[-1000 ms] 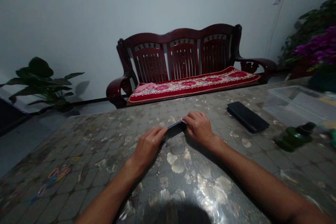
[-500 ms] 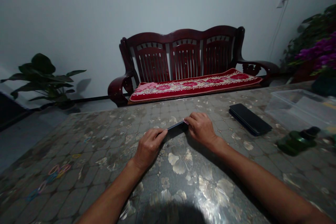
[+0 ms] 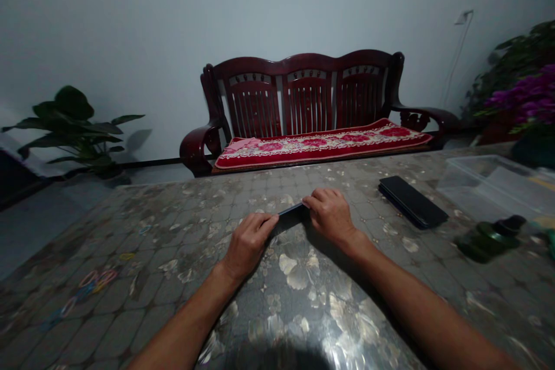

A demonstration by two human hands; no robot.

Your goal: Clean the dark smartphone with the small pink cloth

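Between my two hands is a thin dark slab that looks like a phone (image 3: 291, 217), tilted on edge just over the table. My left hand (image 3: 249, 241) pinches its left end, with the thumb along the upper edge. At the opposite end, my right hand (image 3: 330, 214) grips it between thumb and fingers. Most of its face is dark and in shadow, so details cannot be made out. To the right of my right hand lies a long black wallet-like case (image 3: 413, 201), flat on the patterned tabletop (image 3: 182, 225).
A green bottle with a black cap (image 3: 489, 238) lies at the right, near a clear plastic box (image 3: 481, 185). Several coloured rubber bands (image 3: 97, 280) are scattered at the left. Beyond the table stand a wooden bench (image 3: 306, 98), a potted plant (image 3: 71, 127) and purple flowers (image 3: 526, 95).
Both hands keep their hold on the phone and hardly move. The view has tilted slightly, so the bench and the things on the right appear a little lower.
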